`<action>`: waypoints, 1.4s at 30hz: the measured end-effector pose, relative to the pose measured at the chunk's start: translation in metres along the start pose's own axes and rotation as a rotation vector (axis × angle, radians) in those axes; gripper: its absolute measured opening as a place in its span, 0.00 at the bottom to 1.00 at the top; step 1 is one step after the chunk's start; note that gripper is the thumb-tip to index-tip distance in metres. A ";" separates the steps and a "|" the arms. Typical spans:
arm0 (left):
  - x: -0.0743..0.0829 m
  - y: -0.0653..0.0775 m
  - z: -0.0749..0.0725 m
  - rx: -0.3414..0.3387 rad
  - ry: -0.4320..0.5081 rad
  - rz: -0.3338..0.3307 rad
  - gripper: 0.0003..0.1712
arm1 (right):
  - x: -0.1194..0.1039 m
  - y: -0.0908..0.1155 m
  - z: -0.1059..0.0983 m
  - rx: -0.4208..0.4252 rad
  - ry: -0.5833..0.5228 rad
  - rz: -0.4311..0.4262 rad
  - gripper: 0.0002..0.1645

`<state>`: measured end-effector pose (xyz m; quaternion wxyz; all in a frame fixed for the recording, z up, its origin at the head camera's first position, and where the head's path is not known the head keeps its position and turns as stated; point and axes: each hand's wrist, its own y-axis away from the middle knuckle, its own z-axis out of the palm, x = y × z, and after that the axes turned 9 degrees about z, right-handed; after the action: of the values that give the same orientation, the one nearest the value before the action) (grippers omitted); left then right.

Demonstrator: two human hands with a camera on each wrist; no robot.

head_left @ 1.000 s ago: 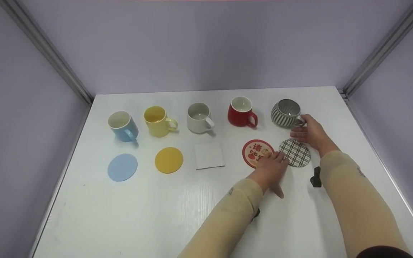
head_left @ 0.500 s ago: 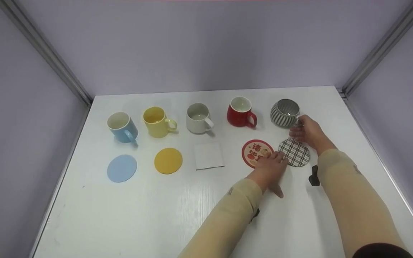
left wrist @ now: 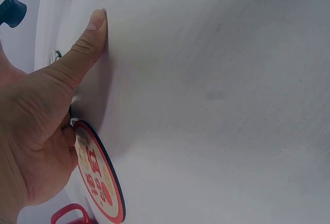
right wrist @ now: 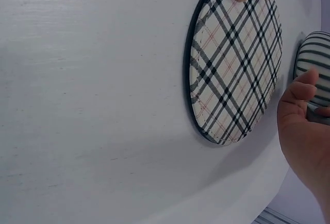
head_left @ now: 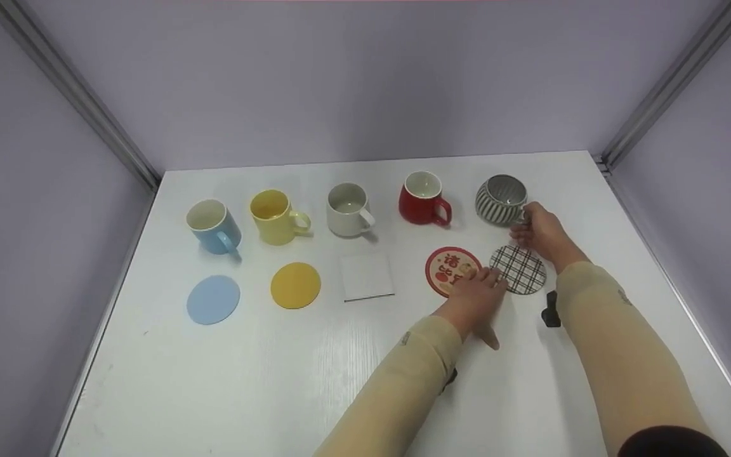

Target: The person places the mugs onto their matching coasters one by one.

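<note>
Soft light, pale glare and faint shadows on white tabletop (head_left: pixel 245 381).

L sleeve (head_left: pixel 394 384) & R sleeve (head_left: pixel 625 355): both long, plain beige, w/ soft creases nr the wrists. L cuff (head_left: pixel 438 339) & R cuff (head_left: pixel 580 285) same beige, wide. Sm. grey print (head_left: pixel 405 338) by L cuff, too sm. to read; similar grey mark (head_left: pixel 624 297) nr R cuff. Sm. squarish black block (head_left: pixel 551 311) at R wrist; bit of a black piece (head_left: pixel 450 379) shows by L cuff. L hand (head_left: pixel 474 301) & R hand (head_left: pixel 546 236) bare; L thumbnail (left wrist: pixel 96 20) short. Dk rounded shape (head_left: pixel 670 442) overlaps R sleeve, btm of head view; can't tell what.
</note>
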<state>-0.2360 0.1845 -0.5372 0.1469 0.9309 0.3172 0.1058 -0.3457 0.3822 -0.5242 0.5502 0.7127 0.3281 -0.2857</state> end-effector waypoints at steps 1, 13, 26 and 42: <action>0.000 0.000 0.000 -0.002 -0.005 0.002 0.72 | 0.000 0.000 0.001 -0.001 -0.002 0.000 0.23; 0.003 0.004 -0.002 0.021 -0.042 -0.011 0.74 | 0.000 0.001 0.000 -0.037 -0.007 -0.015 0.22; 0.003 0.000 0.000 0.007 -0.031 -0.021 0.73 | -0.002 0.003 0.001 -0.019 -0.084 -0.006 0.19; 0.000 0.002 0.000 0.032 0.001 -0.010 0.73 | -0.005 0.009 -0.005 0.025 -0.037 -0.026 0.20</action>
<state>-0.2350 0.1824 -0.5363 0.1321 0.9315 0.3237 0.1004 -0.3416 0.3851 -0.5139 0.5437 0.7096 0.3235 -0.3102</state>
